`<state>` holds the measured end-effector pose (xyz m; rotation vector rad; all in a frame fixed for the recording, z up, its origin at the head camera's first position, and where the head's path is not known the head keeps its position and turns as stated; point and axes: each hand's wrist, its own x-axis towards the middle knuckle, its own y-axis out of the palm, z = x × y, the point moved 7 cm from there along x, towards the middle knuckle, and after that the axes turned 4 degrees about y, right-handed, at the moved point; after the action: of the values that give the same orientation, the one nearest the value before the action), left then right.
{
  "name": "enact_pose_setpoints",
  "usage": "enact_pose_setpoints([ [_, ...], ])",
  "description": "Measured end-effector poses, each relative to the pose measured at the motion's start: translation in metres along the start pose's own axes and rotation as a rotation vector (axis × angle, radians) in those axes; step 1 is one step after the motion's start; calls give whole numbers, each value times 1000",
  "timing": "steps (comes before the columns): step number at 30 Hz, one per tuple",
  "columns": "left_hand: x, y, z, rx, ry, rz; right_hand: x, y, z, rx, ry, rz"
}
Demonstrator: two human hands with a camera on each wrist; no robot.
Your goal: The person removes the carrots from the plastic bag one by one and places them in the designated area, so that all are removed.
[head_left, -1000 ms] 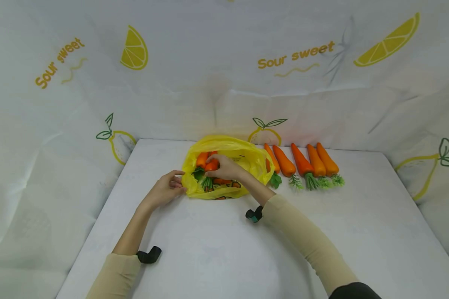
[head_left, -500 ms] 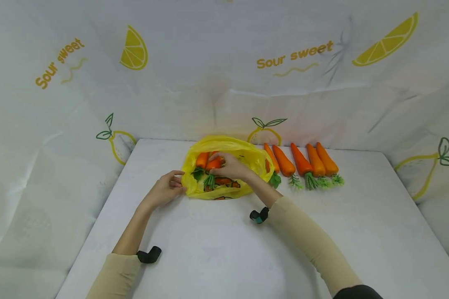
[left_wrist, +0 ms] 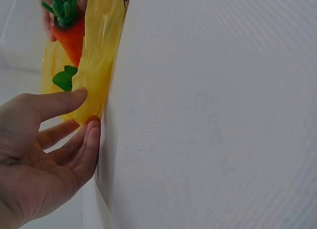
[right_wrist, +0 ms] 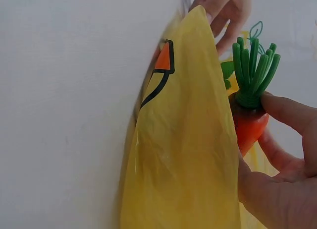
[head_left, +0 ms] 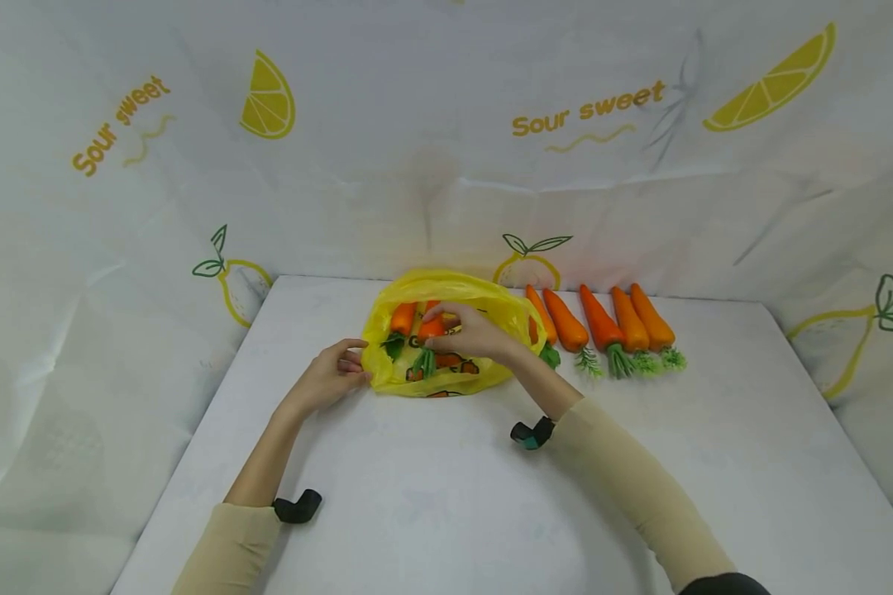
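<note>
A yellow plastic bag (head_left: 454,281) lies on its side with its mouth spread towards me in the head view. My left hand (head_left: 331,376) holds the left rim of the bag; the left wrist view shows thumb and fingers on either side of the film (left_wrist: 94,65). Inside the mouth, my right hand (head_left: 476,337) grips an orange-red carrot (right_wrist: 249,127) with thick green stalks, between thumb and fingers. The carrot's tip points deeper into the bag. To its left in the bag lies another orange carrot (head_left: 402,320) with leafy greens.
Several carrots (head_left: 565,322) lie in a row right of the bag, tips towards the back, the leftmost partly behind the bag. They rest near the back edge of the white table (head_left: 417,496). A lemon-printed white cloth (head_left: 417,165) hangs behind.
My right hand has shifted slightly to the right with the carrot, widening the gap to the other carrot in the bag. The left hand has stayed on the rim.
</note>
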<state>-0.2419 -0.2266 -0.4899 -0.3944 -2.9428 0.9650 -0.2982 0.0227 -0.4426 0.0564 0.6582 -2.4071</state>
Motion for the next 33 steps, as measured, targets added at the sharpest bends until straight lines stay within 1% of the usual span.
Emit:
enact_pose_setpoints([
  [6,0,3,-1,4,-7,5,-16,-1,11,8,-17,48],
  [13,1,2,-1,7,-6,5,-35,-4,22,1,-64,115],
  [20,0,1,0,9,-2,15,-58,-8,27,26,-66,163],
  [24,0,0,1,6,-6,19,-71,-15,25,20,-55,161],
  [30,0,1,3,4,7,21,-89,-29,29,13,-117,124],
  [33,1,2,2,10,15,21,-99,-34,28,24,-122,124],
])
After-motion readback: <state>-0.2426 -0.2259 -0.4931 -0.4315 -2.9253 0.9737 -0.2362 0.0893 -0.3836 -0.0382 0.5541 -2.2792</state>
